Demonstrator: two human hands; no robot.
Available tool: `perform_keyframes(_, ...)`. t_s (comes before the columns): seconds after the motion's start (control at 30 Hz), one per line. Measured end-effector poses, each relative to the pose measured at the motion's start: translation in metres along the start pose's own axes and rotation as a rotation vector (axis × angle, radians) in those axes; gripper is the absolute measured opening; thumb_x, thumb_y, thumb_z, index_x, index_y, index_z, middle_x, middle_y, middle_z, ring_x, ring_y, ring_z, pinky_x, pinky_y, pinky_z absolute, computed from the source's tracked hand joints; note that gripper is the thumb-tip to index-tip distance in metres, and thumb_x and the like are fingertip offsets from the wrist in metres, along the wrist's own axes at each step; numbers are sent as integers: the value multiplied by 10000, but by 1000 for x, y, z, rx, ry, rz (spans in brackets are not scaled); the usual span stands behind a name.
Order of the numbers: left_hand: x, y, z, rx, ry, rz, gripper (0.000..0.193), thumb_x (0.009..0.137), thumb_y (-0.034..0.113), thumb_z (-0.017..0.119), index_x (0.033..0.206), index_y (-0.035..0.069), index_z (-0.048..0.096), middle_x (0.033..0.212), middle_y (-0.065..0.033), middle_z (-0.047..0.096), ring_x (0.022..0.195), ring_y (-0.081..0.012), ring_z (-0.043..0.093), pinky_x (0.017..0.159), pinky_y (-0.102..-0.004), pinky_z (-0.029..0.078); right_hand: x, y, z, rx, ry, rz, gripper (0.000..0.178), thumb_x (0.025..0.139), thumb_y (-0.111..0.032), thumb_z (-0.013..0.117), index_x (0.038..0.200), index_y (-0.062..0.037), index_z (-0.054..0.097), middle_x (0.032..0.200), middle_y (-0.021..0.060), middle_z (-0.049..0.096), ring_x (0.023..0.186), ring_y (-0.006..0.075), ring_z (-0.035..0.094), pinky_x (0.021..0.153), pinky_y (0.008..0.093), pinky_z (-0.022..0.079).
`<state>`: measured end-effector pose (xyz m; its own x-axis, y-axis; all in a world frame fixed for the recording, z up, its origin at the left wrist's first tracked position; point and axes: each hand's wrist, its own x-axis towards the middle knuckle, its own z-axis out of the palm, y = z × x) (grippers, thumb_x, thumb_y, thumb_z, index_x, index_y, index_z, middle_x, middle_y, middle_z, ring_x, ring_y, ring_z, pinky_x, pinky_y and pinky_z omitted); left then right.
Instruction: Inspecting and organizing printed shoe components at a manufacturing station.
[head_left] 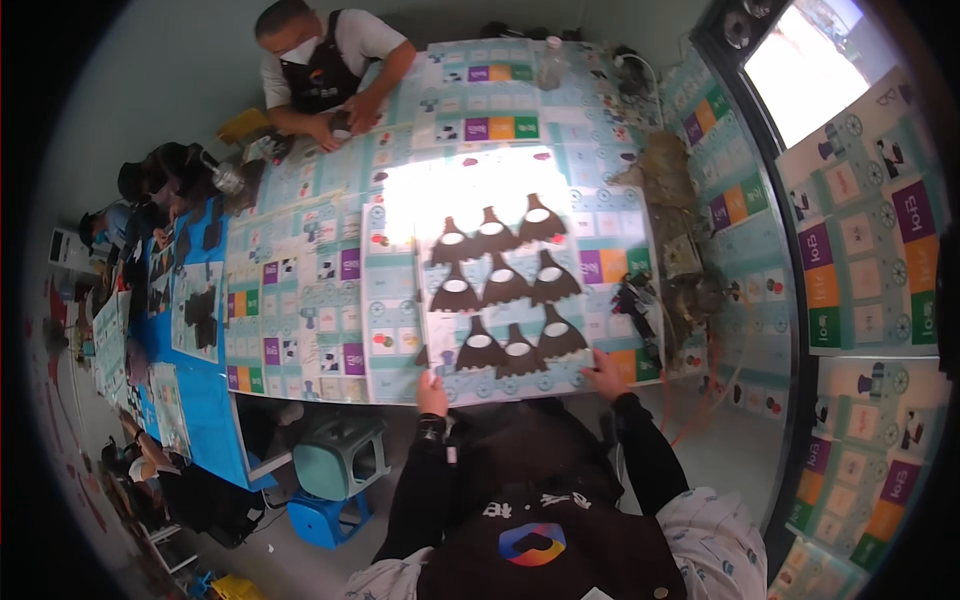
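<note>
Several dark brown, bell-shaped flat pieces (500, 281) with scalloped lower edges lie in rough rows on a pale board (445, 385). Each has a white oval in its middle. At the board's near left corner, my left hand (432, 394) is closed on the edge, thumb on top. My right hand (606, 376) grips near the right corner of the same board, its fingers partly hidden. The far part of the board sits in bright glare, so its outline there is hard to make out.
A printed sheet covers the table (300, 310). Cables and a dark tool (638, 305) lie right of the board, beside a brown bundle (668, 165). Across the table a masked person (330, 60) handles a small object. Stools (338, 458) stand at left; a clear bottle (551, 65) stands far back.
</note>
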<state>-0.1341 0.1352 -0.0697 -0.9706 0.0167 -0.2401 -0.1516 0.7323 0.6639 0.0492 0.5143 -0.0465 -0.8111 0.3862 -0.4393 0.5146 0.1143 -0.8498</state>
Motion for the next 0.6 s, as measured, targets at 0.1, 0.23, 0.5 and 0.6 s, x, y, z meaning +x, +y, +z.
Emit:
perform_keyframes(0.1,2,13,-17,142,-70,-94,271,881,225,601,1037,6,563,1021,-216,634,937,-398,602,797,-451,469,25,-24,-12,-279,-121,-8,471,761,-145,727,1170,-1,543,1052,178,621,969,325,618,835,372,496)
perform_keyframes(0.23,-5,44,-31,561,225,-10,258,791,148,670,984,25,552,1027,-181,584,970,-373,559,801,-453,450,42,-95,-77,-758,372,-190,594,716,-148,777,1221,-26,490,1176,202,519,1141,399,479,870,454,466)
perform_keyframes(0.5,-23,194,50,70,-327,463,375,773,102,696,1124,73,569,989,-110,544,915,-292,570,789,-388,471,78,-77,-124,-861,220,3,760,689,-112,797,1312,-12,373,1241,221,432,1153,382,476,907,430,465)
perform_keyframes(0.6,-23,200,87,107,-341,412,363,750,108,717,1083,79,573,945,-97,527,894,-292,556,785,-388,462,74,-91,-126,-838,253,-95,576,732,-56,703,1248,2,453,1127,225,528,1033,374,554,863,407,481)
